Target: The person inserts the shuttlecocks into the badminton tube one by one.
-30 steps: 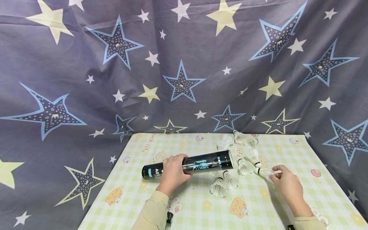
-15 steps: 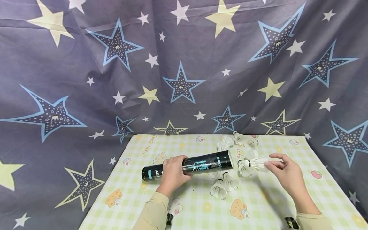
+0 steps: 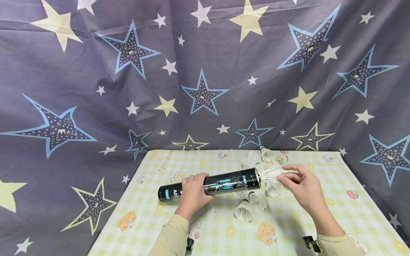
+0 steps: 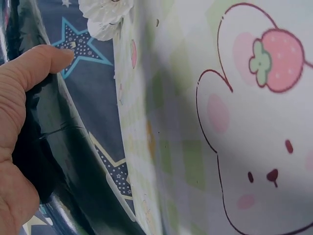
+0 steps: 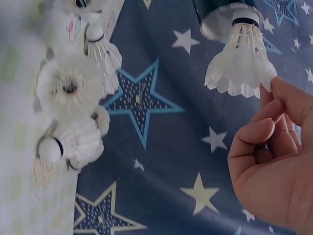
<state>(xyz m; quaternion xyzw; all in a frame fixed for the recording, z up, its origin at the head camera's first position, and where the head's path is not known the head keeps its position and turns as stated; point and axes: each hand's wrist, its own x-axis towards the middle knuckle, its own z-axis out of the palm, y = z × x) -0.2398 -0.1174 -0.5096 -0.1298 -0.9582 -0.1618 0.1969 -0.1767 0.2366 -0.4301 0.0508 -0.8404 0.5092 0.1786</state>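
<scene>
A black shuttlecock tube [image 3: 230,181] lies level just above the checked tablecloth [image 3: 198,227], and my left hand [image 3: 193,190] grips it round the middle. The same tube [image 4: 63,161] fills the left wrist view under that hand [image 4: 17,122]. A white feather shuttlecock [image 3: 270,174] has its cork end in the tube's open right mouth. My right hand [image 3: 288,176] pinches the rim of its feather skirt. In the right wrist view the shuttlecock [image 5: 242,61] pokes into the tube mouth [image 5: 220,17], and my fingertips [image 5: 268,90] touch its skirt edge.
Several loose shuttlecocks lie on the cloth near the tube's open end, some in front [image 3: 250,208] and some behind [image 3: 272,154]. A starred dark curtain [image 3: 205,71] hangs behind and around the table. The table's left edge [image 3: 128,199] is near the tube's closed end.
My right hand lifted a shuttlecock off the cloth, carried it left and put its cork end into the tube mouth. The left hand and tube stayed almost still.
</scene>
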